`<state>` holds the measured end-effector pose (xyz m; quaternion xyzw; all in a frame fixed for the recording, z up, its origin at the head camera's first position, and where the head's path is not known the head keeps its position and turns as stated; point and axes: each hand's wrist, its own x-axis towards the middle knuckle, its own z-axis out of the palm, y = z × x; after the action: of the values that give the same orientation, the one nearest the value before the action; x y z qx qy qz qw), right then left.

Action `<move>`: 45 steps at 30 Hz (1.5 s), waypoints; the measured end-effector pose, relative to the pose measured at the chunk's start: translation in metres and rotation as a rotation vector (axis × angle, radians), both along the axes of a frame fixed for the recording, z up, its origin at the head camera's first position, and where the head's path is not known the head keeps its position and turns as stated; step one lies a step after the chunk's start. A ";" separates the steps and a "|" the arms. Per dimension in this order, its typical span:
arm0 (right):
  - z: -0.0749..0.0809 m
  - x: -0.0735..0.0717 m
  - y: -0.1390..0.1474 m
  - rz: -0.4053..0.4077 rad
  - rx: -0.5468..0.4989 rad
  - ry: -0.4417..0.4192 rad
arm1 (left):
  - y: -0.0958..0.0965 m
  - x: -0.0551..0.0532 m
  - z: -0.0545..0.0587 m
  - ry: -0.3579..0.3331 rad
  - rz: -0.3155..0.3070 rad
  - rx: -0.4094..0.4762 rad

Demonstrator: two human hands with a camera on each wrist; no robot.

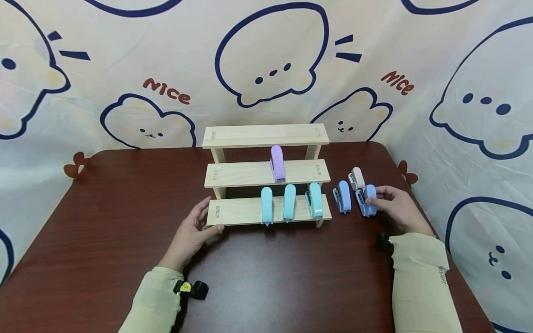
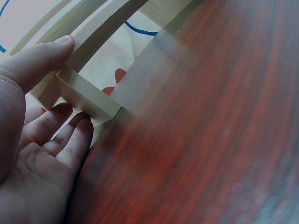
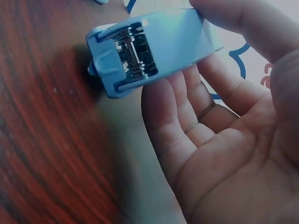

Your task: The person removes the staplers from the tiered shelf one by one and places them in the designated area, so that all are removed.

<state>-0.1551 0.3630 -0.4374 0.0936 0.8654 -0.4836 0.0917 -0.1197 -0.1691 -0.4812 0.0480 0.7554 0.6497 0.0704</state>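
Observation:
My left hand (image 1: 193,233) holds the left end of the lowest step of a three-step wooden rack (image 1: 235,212). In the left wrist view the thumb lies along the board, with the fingers curled by its end. My right hand (image 1: 397,208) pinches a blue stapler (image 3: 175,44) between thumb and fingers, to the right of the rack. Beside it on the table are another blue stapler (image 1: 343,197) and a whitish stapler (image 1: 356,178). Three light-blue staplers (image 1: 289,203) stand in a row on the lowest step. A purple stapler (image 1: 277,164) is on the middle step.
The dark brown wooden table (image 1: 291,282) spreads out in front of the rack and to both sides. Behind it hangs a pale cloth (image 1: 266,55) printed with cartoon faces, which also runs along both sides. The rack's top step (image 1: 266,135) stands at the back.

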 end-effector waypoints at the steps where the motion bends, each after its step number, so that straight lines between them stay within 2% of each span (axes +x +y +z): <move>1: -0.001 0.000 0.000 0.002 -0.002 -0.003 | 0.000 0.000 0.000 0.000 0.000 0.000; 9: -0.003 0.001 0.001 0.027 0.002 -0.017 | 0.000 -0.001 -0.001 0.003 -0.003 0.015; 37: -0.004 -0.001 0.000 0.012 -0.025 -0.017 | 0.000 0.000 -0.001 0.001 0.004 0.001; 40: 0.000 0.000 0.000 -0.016 -0.024 0.011 | 0.001 0.000 -0.001 0.002 0.004 0.001; 45: 0.009 0.002 -0.001 -0.076 -0.025 0.120 | 0.001 0.000 0.000 0.004 0.002 0.008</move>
<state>-0.1535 0.3619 -0.4282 0.0960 0.8590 -0.5024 0.0226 -0.1202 -0.1682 -0.4812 0.0486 0.7530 0.6527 0.0681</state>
